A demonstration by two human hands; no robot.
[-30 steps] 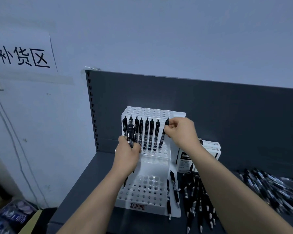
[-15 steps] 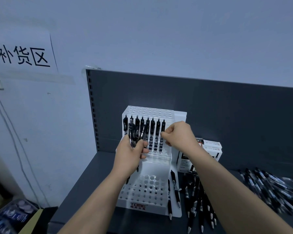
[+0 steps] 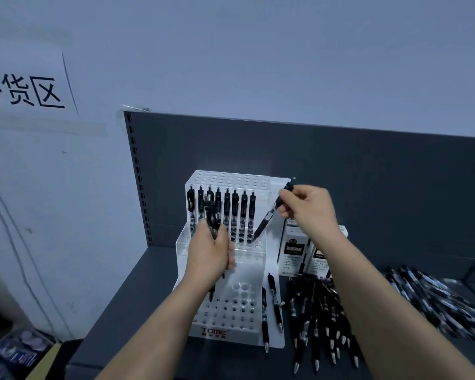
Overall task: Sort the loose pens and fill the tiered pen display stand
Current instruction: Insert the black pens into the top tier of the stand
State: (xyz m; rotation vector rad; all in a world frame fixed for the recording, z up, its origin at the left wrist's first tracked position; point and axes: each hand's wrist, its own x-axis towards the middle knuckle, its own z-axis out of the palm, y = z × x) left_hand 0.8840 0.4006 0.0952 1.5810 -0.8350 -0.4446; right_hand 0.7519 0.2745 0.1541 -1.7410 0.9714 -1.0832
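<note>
The tiered stand (image 3: 225, 272) sits on the shelf (image 3: 137, 281). The right hand (image 3: 309, 208) pinches a pen (image 3: 269, 215), its long axis slanted, tip toward seven o'clock, seemingly just over a free hole. The left hand (image 3: 210, 252) clasps spare pens (image 3: 211, 215).

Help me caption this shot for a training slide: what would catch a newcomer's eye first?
The white tiered pen stand at centre, a row of black pens upright in its upper tier. The right hand holds one pen tilted, tip near that row's right end, while the left hand grips a small bundle. Loose black pens lie heaped on the dark shelf to the right.
</note>
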